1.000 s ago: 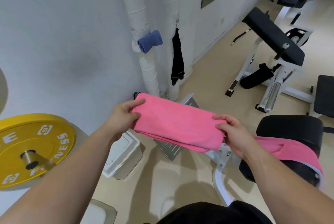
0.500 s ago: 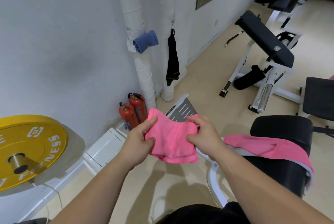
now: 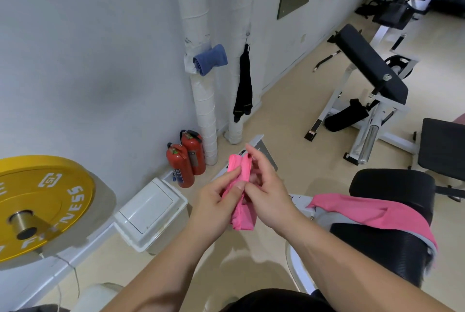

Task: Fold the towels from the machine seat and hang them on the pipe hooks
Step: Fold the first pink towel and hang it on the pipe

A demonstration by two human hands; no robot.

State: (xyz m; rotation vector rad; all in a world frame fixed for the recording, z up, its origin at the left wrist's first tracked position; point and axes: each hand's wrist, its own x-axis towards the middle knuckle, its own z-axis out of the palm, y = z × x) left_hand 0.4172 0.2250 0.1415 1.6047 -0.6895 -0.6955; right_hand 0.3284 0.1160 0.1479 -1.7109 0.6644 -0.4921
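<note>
Between both hands, a folded pink towel (image 3: 241, 187) held in mid-air.
Left hand (image 3: 216, 201) and right hand (image 3: 266, 192) fingers pinch it closed; soft, light, floppy cloth, probably best gripped along its folded edges; another pink towel (image 3: 372, 211) drapes the machine seat (image 3: 392, 185).

A folded pink towel (image 3: 241, 194) is pinched between the left hand (image 3: 216, 207) and right hand (image 3: 268, 195); a second pink towel (image 3: 372, 213) is draped over the black machine seat (image 3: 392, 185).
</note>
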